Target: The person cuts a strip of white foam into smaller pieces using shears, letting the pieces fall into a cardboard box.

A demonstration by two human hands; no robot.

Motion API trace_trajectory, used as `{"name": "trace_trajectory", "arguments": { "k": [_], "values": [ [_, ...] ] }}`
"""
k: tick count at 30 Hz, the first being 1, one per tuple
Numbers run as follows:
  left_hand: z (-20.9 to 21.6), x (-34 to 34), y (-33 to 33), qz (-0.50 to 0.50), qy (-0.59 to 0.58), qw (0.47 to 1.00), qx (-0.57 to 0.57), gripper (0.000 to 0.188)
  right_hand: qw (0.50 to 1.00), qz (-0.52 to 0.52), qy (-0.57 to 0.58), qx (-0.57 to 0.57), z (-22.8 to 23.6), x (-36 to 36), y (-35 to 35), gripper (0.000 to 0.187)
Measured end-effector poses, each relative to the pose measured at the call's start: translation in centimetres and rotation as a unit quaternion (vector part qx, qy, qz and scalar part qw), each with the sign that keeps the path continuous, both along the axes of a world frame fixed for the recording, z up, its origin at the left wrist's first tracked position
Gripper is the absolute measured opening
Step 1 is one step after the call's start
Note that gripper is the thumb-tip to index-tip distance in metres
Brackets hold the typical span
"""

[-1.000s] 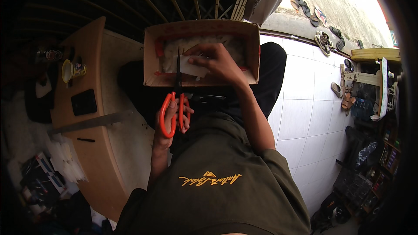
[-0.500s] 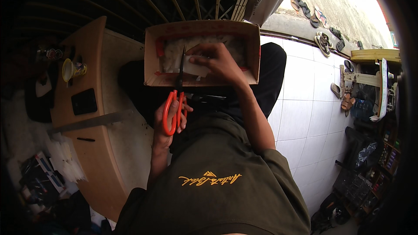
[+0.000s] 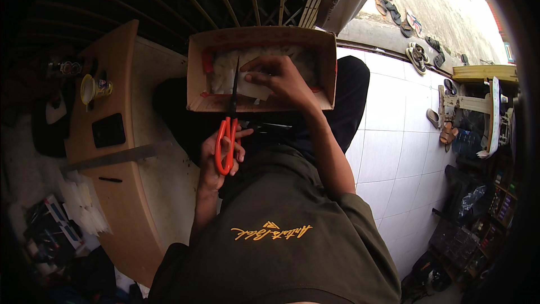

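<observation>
My left hand [image 3: 210, 160] grips a pair of scissors [image 3: 232, 119] by its red handles. Its dark blades point away from me over the near side of an open cardboard box [image 3: 326, 76], and they look closed together. Inside the box, my right hand [image 3: 284, 81] pinches a thin whitish, translucent piece [image 3: 250, 89] between thumb and fingers, right beside the blades. Many pale scraps [image 3: 224, 59] cover the box bottom under it. The exact material of the piece cannot be made out.
The box stands between my dark-trousered legs, against a folding metal gate [image 3: 264, 0]. On the left, a wooden table [image 3: 126, 191] carries a black phone [image 3: 108, 131], a cup [image 3: 88, 90] and a long ruler-like strip [image 3: 115, 157]. White floor tiles [image 3: 388, 129] and several shoes [image 3: 416, 56] lie right.
The scissors' handles have come together and the blades have closed beside the whitish piece. My left fingers have shifted on the handles; my right hand has hardly moved.
</observation>
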State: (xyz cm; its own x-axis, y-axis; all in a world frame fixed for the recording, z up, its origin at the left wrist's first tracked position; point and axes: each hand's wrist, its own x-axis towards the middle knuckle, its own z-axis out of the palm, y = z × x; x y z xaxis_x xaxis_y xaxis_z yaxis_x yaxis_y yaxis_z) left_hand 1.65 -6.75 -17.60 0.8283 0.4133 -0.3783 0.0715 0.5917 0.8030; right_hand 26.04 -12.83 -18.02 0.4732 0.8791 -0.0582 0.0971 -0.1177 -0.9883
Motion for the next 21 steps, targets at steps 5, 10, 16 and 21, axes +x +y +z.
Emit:
{"name": "trace_trajectory", "arguments": {
  "k": [5,10,16,21],
  "values": [
    [0.0,-0.3,-0.3,-0.047,-0.035,0.998,-0.034,0.09,1.0,-0.002,0.002,0.006,-0.4,-0.2,0.1,0.026],
    [-1.2,-1.2,-0.1,-0.111,-0.08,0.99,-0.038,0.106,0.996,-0.084,0.033,-0.002,-0.3,-0.4,0.3,0.025],
    [-0.8,-1.2,0.0,-0.119,-0.033,0.992,0.007,0.114,0.989,-0.138,0.052,0.03,-1.2,-1.4,1.5,0.023],
    [-1.1,-1.5,-0.1,-0.11,-0.013,0.994,0.025,0.114,0.995,-0.073,0.043,-0.044,0.0,-1.7,1.0,0.027]
  ]
}}
